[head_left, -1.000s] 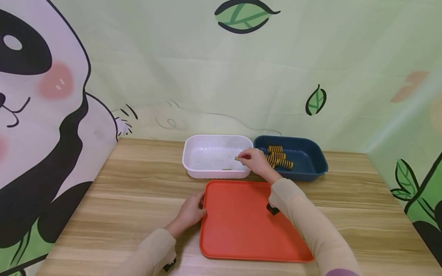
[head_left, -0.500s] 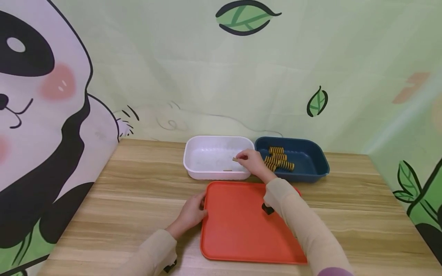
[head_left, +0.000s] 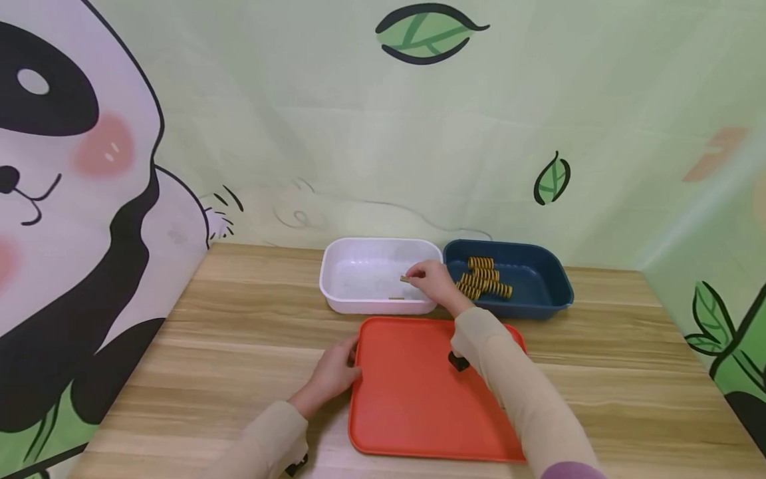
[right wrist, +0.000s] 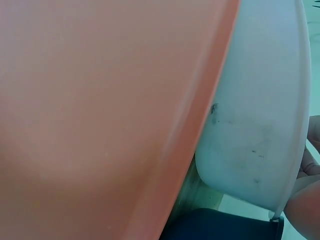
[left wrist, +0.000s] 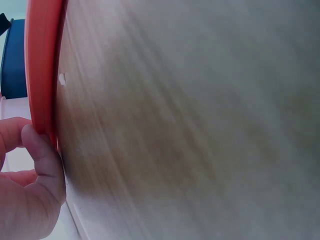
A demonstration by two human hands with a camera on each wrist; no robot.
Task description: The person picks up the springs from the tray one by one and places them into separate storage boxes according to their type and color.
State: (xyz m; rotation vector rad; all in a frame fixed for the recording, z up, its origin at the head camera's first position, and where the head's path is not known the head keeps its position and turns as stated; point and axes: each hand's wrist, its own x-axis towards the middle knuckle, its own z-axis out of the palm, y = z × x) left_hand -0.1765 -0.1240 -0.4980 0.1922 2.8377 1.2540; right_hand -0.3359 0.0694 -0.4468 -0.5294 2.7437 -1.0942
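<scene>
My right hand (head_left: 432,283) is over the right side of the white bin (head_left: 330,307). Between thumb and fingertips it pinches a small brass-coloured piece (head_left: 405,279), too small to make out in detail. Another thin brass-coloured piece (head_left: 396,299) shows just above the bin's front rim. In the right wrist view, only part of that hand (right wrist: 305,200) appears, beyond the bin's wall. My left hand (head_left: 332,369) grips the left edge of the red tray (head_left: 419,392); the left wrist view has its thumb (left wrist: 42,152) against the tray's rim (left wrist: 42,65).
Right beside the white bin stands a dark blue bin (head_left: 532,311) with several yellow-and-black coil springs (head_left: 485,283) heaped in its left half. Both bins sit at the back of the wooden table (head_left: 257,319), before a printed cloth (head_left: 335,133). The tray lies in front of them.
My right hand has moved a little to the left over the white bin, still pinching the brass-coloured piece. The left hand keeps its place on the tray's edge.
</scene>
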